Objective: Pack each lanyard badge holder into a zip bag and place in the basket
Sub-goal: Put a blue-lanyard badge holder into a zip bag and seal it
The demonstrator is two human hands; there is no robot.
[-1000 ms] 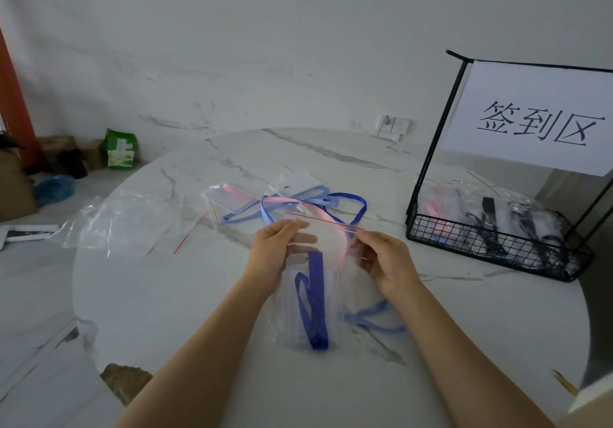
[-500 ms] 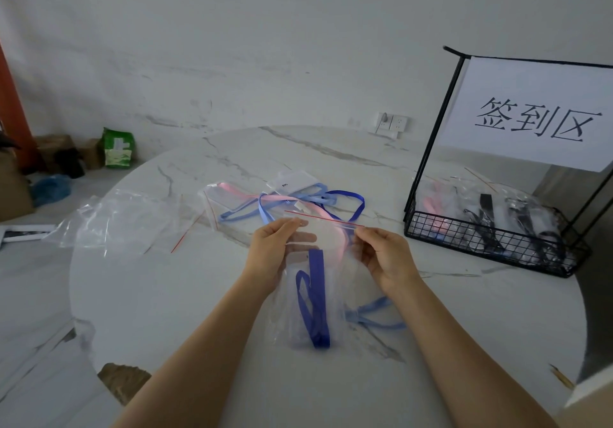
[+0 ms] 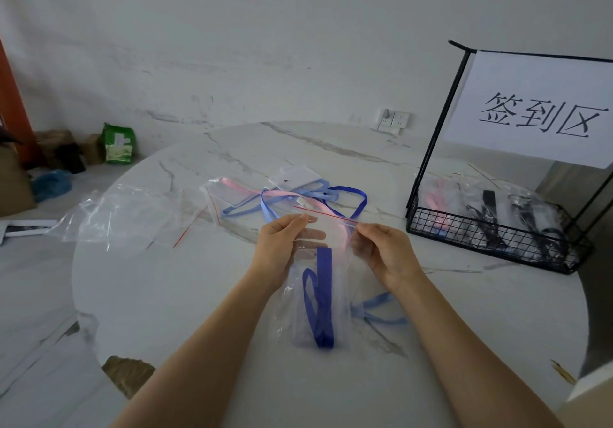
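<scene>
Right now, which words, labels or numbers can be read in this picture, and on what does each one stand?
"签到区": white paper sign hung on the black wire basket.
Green packet on the floor: print too blurred.
White badge card: small mark, unreadable.

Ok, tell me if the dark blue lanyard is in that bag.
Inside. The lanyard shows through the clear bag, below the zip that the left hand and right hand pinch. Zip sealed or not: cannot tell.

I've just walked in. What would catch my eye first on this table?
Mid-table, the left hand and right hand pinch the red-lined top of a clear zip bag holding a dark blue lanyard. On the white marble table, at right, stands a black wire basket of packed bags, under a white paper sign.
</scene>
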